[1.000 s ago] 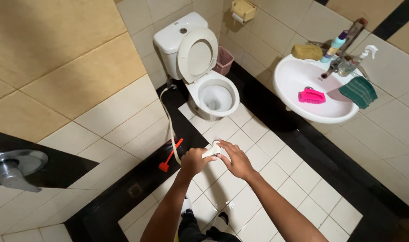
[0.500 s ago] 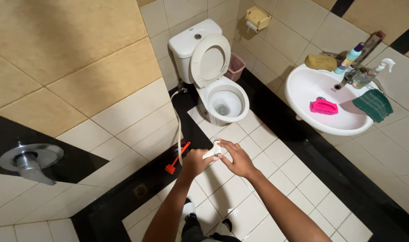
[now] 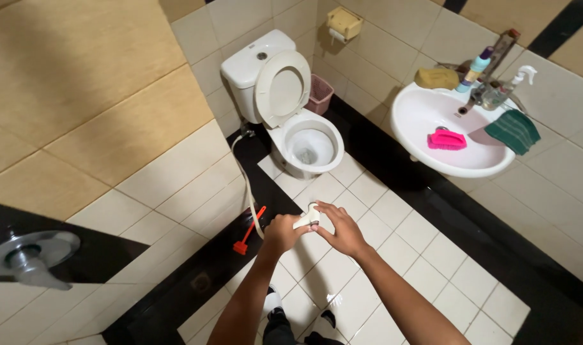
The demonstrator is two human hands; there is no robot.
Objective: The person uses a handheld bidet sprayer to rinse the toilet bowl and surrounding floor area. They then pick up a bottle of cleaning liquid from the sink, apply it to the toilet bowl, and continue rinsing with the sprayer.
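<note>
Presently, working left to right: a chrome wall fitting (image 3: 29, 255) sits at the far left on the black tile band. A red-handled small brush (image 3: 248, 231) lies on the black floor border, and a pale flexible hose (image 3: 248, 185) runs from beside the white ceramic toilet (image 3: 291, 108) down to the left hand (image 3: 282, 231).

The left hand is closed around the white plastic hand-held bidet sprayer (image 3: 307, 218); the right hand (image 3: 341, 231) cups it from the other side, fingers curled, touching the head. Both hands hold it, the left having the firmer wrap by my judgement.

The sprayer sits between the hands, above the white floor tiles. Its long axis runs roughly from 8 o'clock to 2 o'clock, head end towards the toilet bowl at about 12 o'clock from the hands. Nozzle direction cannot be told exactly.

At 2 o'clock, well apart, a white oval wash basin (image 3: 451, 137) holds a pink scrubbing brush (image 3: 446, 139).
</note>
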